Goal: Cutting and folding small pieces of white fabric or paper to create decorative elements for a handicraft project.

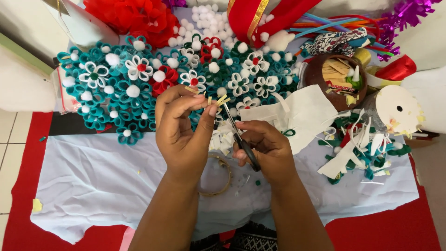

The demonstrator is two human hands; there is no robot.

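Both forearms rise from the bottom edge over a pale cloth (102, 186) spread on red felt (399, 227). The left hand (183, 128) is lifted, wrist bent, its thumb and fingertips pressed together on one small strip of yellow paper (218, 100), held just above the cloth in the middle of the view. The right hand (265, 148) sits lower and to the right, fingers curled through the dark handles of one pair of scissors (239, 135), whose slim blades point up to the strip and touch it. Beneath the wrists lies one thin wooden ring (226, 179). Farther right, a heap of white and green felt scraps (362, 151). Behind the hands spreads a mat of looped teal felt flowers (116, 88) with white pompom centres, too many to count; one brown round bowl (339, 74) holds paper bits.
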